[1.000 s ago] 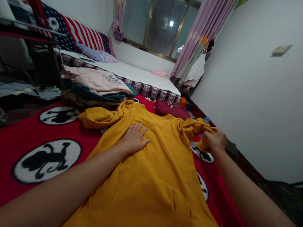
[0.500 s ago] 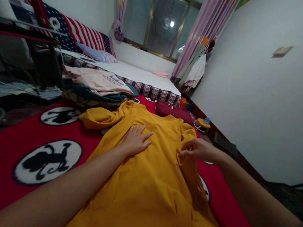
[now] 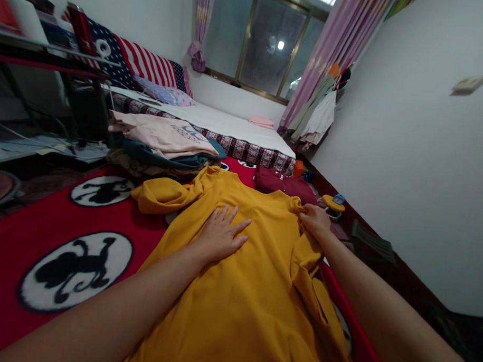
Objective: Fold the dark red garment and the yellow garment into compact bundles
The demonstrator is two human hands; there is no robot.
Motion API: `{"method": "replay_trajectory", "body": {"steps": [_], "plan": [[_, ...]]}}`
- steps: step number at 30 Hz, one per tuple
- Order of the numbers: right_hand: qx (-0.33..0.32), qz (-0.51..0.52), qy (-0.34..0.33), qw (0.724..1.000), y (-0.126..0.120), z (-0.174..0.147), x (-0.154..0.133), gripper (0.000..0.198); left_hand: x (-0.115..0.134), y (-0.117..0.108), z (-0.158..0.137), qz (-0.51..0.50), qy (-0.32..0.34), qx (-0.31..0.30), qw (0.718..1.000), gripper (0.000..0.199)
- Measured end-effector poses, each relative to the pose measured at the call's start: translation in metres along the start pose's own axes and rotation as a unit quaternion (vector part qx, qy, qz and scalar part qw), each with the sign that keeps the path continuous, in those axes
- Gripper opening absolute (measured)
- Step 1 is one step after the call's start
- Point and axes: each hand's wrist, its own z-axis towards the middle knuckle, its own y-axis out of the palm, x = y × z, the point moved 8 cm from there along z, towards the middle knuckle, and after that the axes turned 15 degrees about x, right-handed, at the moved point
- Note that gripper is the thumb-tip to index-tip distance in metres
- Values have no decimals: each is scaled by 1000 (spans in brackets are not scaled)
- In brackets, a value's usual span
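A mustard-yellow dress or long top (image 3: 254, 276) lies spread over a red blanket (image 3: 152, 246), its neckline pointing away from me. My left hand (image 3: 224, 234) rests flat on its upper left chest with the fingers spread. My right hand (image 3: 314, 219) pinches the fabric at the right shoulder, close to the top of the sleeve. The left sleeve (image 3: 162, 195) is bent outward on the blanket, and the right sleeve (image 3: 308, 257) hangs in folds below my right hand. The garment's hem is out of view.
Folded clothes with a pink shirt on top (image 3: 164, 136) are stacked beyond the left sleeve. A folded maroon garment (image 3: 283, 183) lies past the neckline. A white-topped bed (image 3: 223, 122) stands behind, a cluttered desk (image 3: 51, 58) at left, and a small yellow stool (image 3: 333, 203) at right.
My right hand has moved up from the right sleeve to the shoulder and closed on the fabric there. My left hand stays flat on the chest. The view has shifted slightly.
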Motion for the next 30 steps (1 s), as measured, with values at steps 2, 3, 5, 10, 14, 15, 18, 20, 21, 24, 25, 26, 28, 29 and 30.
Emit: {"method": "replay_trajectory", "body": {"steps": [2,3,5,10,14,15,18,20,21,24,25,26,28,29,30], "plan": [[70,-15,11,997,-13,4,6,34,1,0,0,-5,3,-6,1000,53],[90,-23,14,996,-15,4,9,34,1,1,0,-6,5,-10,1000,53],[65,-48,10,997,-6,2,11,33,1,1,0,-6,9,-15,1000,53],[5,-129,-34,991,1,-3,-14,32,2,1,0,-1,6,-18,1000,53],[66,-37,-170,983,-29,-17,-92,35,2,-1,0,4,6,-5,1000,53],[46,6,-212,976,-29,-27,-113,35,3,-1,0,5,6,-1,1000,55],[-45,90,-285,953,-8,-64,-161,44,2,0,0,14,1,5,1000,60],[-93,102,-273,952,11,-78,-172,52,1,1,0,21,-2,4,1000,62],[-112,102,-260,954,19,-80,-174,54,1,1,0,23,-1,4,1000,62],[-160,99,-250,950,22,-78,-174,56,1,-1,0,22,5,12,1000,62],[-171,97,-254,947,17,-78,-173,56,1,-1,0,22,6,13,1000,62],[-179,93,-256,945,10,-79,-170,56,0,-2,0,23,5,11,1000,61],[-187,76,-258,945,-6,-90,-158,53,0,-2,-1,24,3,4,1000,61],[-187,66,-261,945,-13,-100,-150,51,0,-1,-1,24,2,0,1000,61],[-180,53,-267,945,-21,-112,-140,49,0,-1,-1,23,1,0,1000,61]]}}
